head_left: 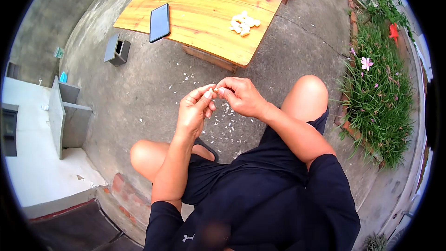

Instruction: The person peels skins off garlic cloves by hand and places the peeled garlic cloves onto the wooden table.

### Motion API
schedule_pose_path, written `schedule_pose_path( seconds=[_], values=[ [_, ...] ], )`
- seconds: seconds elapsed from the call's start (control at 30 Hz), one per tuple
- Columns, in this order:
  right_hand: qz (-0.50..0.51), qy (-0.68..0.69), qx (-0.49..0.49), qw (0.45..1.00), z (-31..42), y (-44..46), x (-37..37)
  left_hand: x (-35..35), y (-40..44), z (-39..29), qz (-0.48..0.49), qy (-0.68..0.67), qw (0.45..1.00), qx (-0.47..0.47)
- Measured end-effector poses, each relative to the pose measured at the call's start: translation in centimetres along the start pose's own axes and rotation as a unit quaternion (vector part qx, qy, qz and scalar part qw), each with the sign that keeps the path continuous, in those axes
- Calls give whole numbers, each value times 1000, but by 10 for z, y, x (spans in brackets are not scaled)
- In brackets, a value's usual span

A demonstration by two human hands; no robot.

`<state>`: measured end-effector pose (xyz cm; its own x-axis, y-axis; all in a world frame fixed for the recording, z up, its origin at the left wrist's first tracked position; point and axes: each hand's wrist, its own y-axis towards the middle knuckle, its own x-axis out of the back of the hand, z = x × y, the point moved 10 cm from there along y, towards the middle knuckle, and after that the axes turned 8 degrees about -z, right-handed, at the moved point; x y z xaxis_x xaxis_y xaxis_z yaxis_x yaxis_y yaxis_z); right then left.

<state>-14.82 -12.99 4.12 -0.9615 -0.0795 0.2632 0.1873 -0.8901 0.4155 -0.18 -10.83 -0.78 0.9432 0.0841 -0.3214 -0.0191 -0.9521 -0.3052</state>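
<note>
My left hand (194, 109) and my right hand (242, 96) meet in front of my lap, above the concrete ground. Both are closed in a pinch, fingertips touching around a small pale piece (214, 90) with a brownish tint. Fingers cover most of it, so its kind cannot be made out. Beyond my hands, a small pile of cream-coloured, peanut-like pieces (243, 22) lies near the right edge of the wooden table (204, 9). Pale flakes (228, 117) are scattered over the ground beneath my hands.
A dark phone (160, 23) rests at the table's near left edge. On the ground to the left sits a grey box (117, 50). A brick-edged bed of grass (378, 93) with pink flowers runs along the right. A white wall structure (37, 148) stands at left.
</note>
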Motion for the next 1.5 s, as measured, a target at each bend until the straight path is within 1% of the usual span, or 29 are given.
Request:
schedule_pose_path(
  seconds=[0.13, 0.23, 0.37, 0.47, 0.57, 0.67, 0.77, 0.87, 0.97, 1.07, 1.1, 1.2, 1.27, 1.3, 1.4, 1.47, 1.5],
  values=[
    [10, 25, -47, 999, -6, -3, 0, -5, -1, 0, 30, -52, 998, 30],
    [19, 48, -65, 997, -11, -3, -1, -8, -3, -5, 25, -63, 997, 34],
    [44, 46, -95, 993, -14, -2, -1, -6, -2, -4, 37, -50, 997, 37],
    [67, 92, -140, 984, -28, -4, -9, -5, 0, -4, 30, -44, 998, 30],
    [73, 119, -133, 981, -31, -5, -13, -4, 2, -4, 8, -22, 1000, 21],
    [67, 144, -155, 975, -38, -4, -17, -1, 3, -3, -6, -14, 1000, 22],
    [84, 195, -253, 944, -56, -8, -22, 2, 10, -1, 7, -22, 1000, 13],
    [89, 215, -272, 934, -66, -10, -26, 4, 9, -1, 6, -22, 1000, 14],
    [80, 221, -235, 943, -59, -7, -23, 1, 9, 0, 2, -17, 1000, 23],
    [75, 199, -247, 945, -60, -8, -20, 0, 6, 0, -1, 3, 1000, 29],
    [66, 211, -240, 945, -57, -8, -19, 0, 6, 1, -1, 12, 999, 30],
    [49, 251, -225, 940, -47, -5, -19, 0, 7, 5, 12, -14, 999, 41],
    [53, 286, -225, 930, -42, -6, -20, -4, 6, 1, 38, -76, 996, 39],
    [54, 282, -225, 931, -42, -6, -20, -6, 6, -1, 51, -107, 992, 39],
    [55, 279, -221, 933, -44, -7, -20, -8, 5, -2, 65, -105, 992, 38],
    [57, 291, -212, 931, -43, -7, -20, -9, 4, 4, 69, -76, 993, 57],
    [51, 273, -196, 940, -44, -6, -18, -10, 4, 7, 72, -62, 993, 66]
  ],
)
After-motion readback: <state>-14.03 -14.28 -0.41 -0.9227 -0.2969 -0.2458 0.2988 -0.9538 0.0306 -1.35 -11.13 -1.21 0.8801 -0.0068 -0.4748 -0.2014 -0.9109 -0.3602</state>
